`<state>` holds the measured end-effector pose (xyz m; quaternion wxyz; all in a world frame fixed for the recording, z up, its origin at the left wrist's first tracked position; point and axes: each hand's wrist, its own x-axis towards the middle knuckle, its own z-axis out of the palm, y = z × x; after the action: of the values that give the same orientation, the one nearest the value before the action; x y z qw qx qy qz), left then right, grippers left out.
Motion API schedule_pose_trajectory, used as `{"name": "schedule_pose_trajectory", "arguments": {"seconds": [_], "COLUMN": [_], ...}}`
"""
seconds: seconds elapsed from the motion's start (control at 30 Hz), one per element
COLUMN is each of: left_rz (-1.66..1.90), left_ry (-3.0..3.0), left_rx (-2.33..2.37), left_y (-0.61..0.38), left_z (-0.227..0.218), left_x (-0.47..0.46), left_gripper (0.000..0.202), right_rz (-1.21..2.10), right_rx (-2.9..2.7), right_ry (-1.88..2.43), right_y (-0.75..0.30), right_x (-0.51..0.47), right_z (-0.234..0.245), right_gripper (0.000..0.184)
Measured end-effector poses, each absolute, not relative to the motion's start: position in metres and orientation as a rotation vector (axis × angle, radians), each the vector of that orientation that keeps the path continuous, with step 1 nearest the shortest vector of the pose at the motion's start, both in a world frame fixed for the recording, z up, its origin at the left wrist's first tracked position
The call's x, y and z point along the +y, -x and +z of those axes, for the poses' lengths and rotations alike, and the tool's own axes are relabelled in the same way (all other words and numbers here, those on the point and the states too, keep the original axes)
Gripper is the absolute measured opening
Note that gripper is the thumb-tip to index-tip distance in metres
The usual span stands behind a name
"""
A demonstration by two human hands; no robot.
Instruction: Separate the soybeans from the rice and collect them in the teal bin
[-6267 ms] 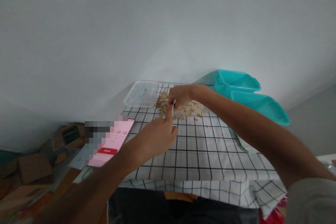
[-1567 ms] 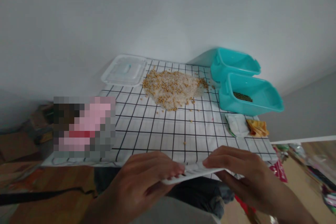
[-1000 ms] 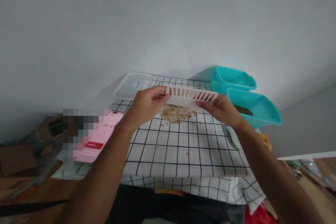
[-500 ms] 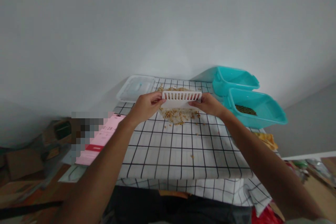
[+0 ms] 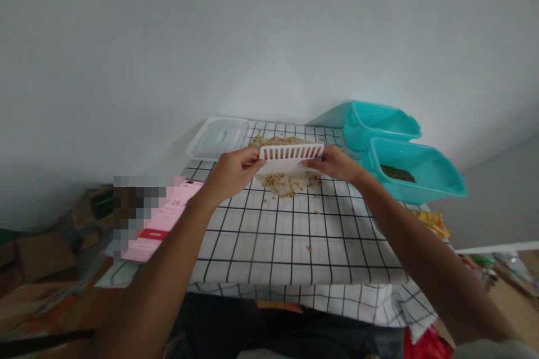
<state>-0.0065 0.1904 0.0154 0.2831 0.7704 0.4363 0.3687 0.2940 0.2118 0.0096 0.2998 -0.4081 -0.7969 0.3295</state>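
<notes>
Both hands hold a white slotted plastic piece upright across a pile of rice mixed with yellow beans on a white cloth with a black grid. My left hand grips its left end and my right hand grips its right end. The lower edge of the piece sits at the pile, and part of the pile shows behind it near the wall. A few loose beans lie scattered on the cloth in front.
A clear plastic lid lies at the far left by the wall. Two turquoise tubs stand at the right, the nearer holding dark green beans. A pink phone lies left of the cloth. Small packets lie near the tubs.
Earlier my hands picked at the pile, then took the slotted piece from the cloth's near edge and carried it out to the pile. Over the last half second it has barely moved.
</notes>
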Motion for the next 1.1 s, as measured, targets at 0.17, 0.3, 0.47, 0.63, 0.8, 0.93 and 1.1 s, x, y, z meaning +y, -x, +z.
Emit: {"name": "schedule_pose_trajectory", "arguments": {"seconds": [0.17, 0.3, 0.47, 0.63, 0.8, 0.93, 1.1], "left_rz": [1.004, 1.023, 1.012, 0.997, 0.979, 0.956, 0.948], "left_ry": [-2.081, -2.074, -2.075, -2.097, -2.12, -2.14, -2.135], "left_rx": [1.188, 1.19, 1.159, 1.163, 1.164, 1.174, 1.147], "left_y": [0.008, 0.005, 0.004, 0.005, 0.005, 0.005, 0.005], "left_z": [0.009, 0.01, 0.01, 0.008, 0.008, 0.011, 0.009], "left_x": [0.197, 0.203, 0.205, 0.201, 0.199, 0.196, 0.194], "left_gripper": [0.022, 0.021, 0.02, 0.02, 0.02, 0.02, 0.022], "right_rz": [0.862, 0.858, 0.848, 0.808, 0.85, 0.841, 0.859], "right_rx": [-2.098, -2.077, -2.078, -2.099, -2.081, -2.075, -2.046], "right_ry": [1.094, 1.107, 1.101, 1.075, 1.047, 1.048, 1.034], "right_y": [-0.292, -0.293, -0.294, -0.295, -0.298, -0.299, -0.298], "right_x": [0.218, 0.221, 0.22, 0.214, 0.211, 0.207, 0.202], "right_z": [0.0, -0.003, -0.003, -0.005, -0.01, -0.011, -0.011], "right_gripper": [0.029, 0.029, 0.029, 0.029, 0.032, 0.032, 0.031]}}
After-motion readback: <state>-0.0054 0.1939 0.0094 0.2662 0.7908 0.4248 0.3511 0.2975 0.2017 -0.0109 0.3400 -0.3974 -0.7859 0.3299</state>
